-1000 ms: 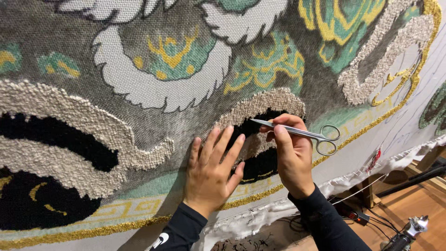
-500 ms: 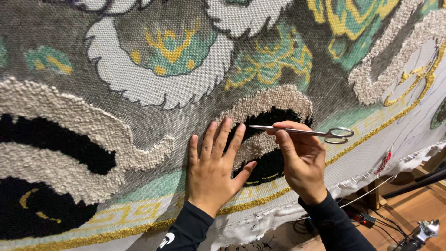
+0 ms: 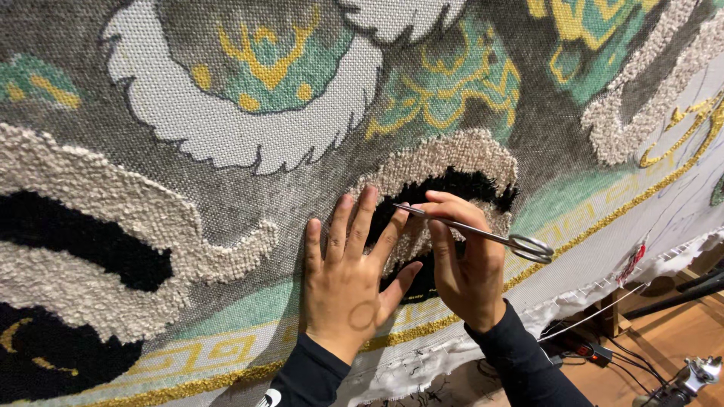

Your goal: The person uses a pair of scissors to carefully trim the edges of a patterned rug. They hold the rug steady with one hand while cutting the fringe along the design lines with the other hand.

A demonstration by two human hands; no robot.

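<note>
A large tufted rug cloth (image 3: 226, 196) hangs in front of me, grey with white, green, gold, beige and black shapes. My left hand (image 3: 351, 283) lies flat on it, fingers spread, beside a curved beige looped patch (image 3: 445, 154) and a black tufted patch (image 3: 460, 185). My right hand (image 3: 464, 264) grips small metal scissors (image 3: 483, 235), their tips pointing left near my left fingertips and their ring handles sticking out to the right. Both wrists are in black sleeves.
The cloth's frayed white lower edge (image 3: 603, 290) runs along the bottom right with a gold border above it. Below are a wooden floor (image 3: 641, 369), dark cables, a power strip (image 3: 581, 350) and a metal tool (image 3: 697, 373) at the corner.
Both hands have shifted slightly to the right along the cloth while the view moved closer. The scissors stay in my right hand, tips still against the beige patch.
</note>
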